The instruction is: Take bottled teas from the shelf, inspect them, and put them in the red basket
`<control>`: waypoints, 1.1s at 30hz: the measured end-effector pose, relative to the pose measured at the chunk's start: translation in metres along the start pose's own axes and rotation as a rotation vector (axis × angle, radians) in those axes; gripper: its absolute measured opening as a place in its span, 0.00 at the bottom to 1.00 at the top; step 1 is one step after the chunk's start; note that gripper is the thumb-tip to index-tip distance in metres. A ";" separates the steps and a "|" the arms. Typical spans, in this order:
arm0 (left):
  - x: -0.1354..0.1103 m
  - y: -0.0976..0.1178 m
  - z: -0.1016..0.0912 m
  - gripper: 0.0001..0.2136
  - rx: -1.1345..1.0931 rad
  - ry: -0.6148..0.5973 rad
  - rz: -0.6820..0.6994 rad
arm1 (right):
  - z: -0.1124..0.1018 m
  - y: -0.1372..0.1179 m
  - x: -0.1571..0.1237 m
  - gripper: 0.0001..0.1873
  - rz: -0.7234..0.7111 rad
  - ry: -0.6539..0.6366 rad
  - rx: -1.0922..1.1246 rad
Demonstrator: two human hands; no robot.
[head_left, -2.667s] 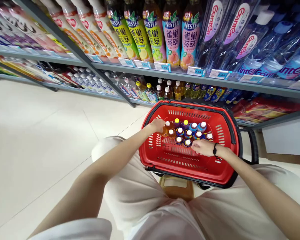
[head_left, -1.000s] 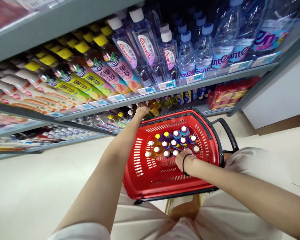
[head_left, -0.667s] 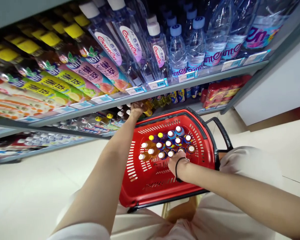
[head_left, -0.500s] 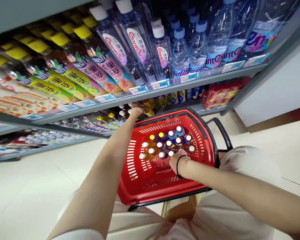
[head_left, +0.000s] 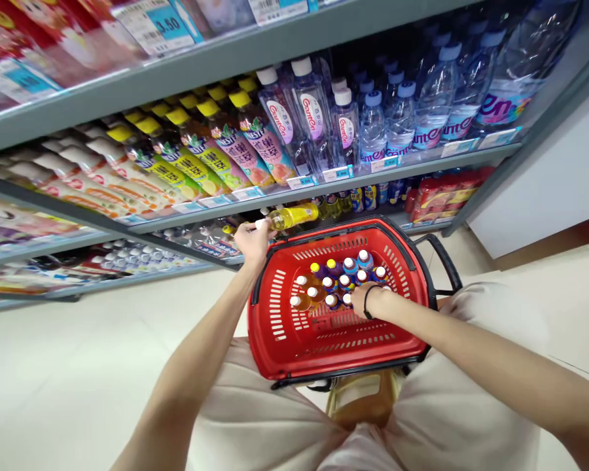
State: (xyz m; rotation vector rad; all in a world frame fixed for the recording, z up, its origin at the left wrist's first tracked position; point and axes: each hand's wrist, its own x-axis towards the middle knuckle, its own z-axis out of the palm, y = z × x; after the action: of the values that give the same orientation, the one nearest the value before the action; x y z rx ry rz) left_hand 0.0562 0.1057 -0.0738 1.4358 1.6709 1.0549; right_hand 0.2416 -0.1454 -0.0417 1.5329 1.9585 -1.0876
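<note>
Left hand [head_left: 252, 244] is gripping a yellow bottle [head_left: 297, 216] by its capped end, the fingers held narrow, just past the far left rim of a red basket [head_left: 269, 340]. From that hand, the bottle is pointing away to the right, lying nearly sideways, with its white cap [head_left: 262, 224] at the fingers and its body showing in front of the lower shelf [head_left: 395, 214] (whether it is touching the bottles behind it, I cannot tell). Right hand [head_left: 365, 299] is resting inside the basket, over the near right of the standing bottles [head_left: 344, 282]; its fingertips are hiding from view, so I cannot tell whether it is holding one. A black band [head_left: 367, 307] is circling that wrist. Amber bottles [head_left: 303, 302] are standing at the left of the group. Above the yellow bottle, yellow-capped tea bottles [head_left: 238, 154] are lining the upper shelf [head_left: 363, 181], and clear water bottles [head_left: 401, 124] are standing to their right.
</note>
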 end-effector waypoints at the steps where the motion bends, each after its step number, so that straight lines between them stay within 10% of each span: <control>1: -0.007 0.006 -0.013 0.13 -0.050 0.030 0.009 | -0.004 0.002 -0.005 0.15 0.003 0.006 0.019; 9: -0.050 0.071 -0.087 0.22 -0.394 -0.119 0.151 | -0.031 0.023 0.004 0.28 0.013 0.207 0.410; 16: -0.080 0.073 -0.073 0.21 -0.501 -0.350 0.106 | -0.031 0.015 -0.002 0.51 -0.224 0.002 1.184; 19: -0.090 0.062 -0.070 0.25 -0.486 -0.453 0.007 | -0.020 0.000 -0.011 0.42 -0.284 -0.215 1.491; 25: -0.101 0.043 -0.073 0.32 -0.525 -0.532 -0.119 | 0.000 -0.007 -0.006 0.37 -0.319 0.044 1.567; 33: -0.106 0.048 -0.077 0.27 -0.640 -0.607 -0.078 | 0.011 -0.006 -0.001 0.39 -0.273 0.035 1.629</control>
State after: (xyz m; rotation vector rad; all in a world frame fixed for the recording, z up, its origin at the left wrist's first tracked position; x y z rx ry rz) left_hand 0.0251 -0.0076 0.0018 1.0935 0.8412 0.8752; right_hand 0.2352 -0.1549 -0.0455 1.7855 1.0529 -3.1638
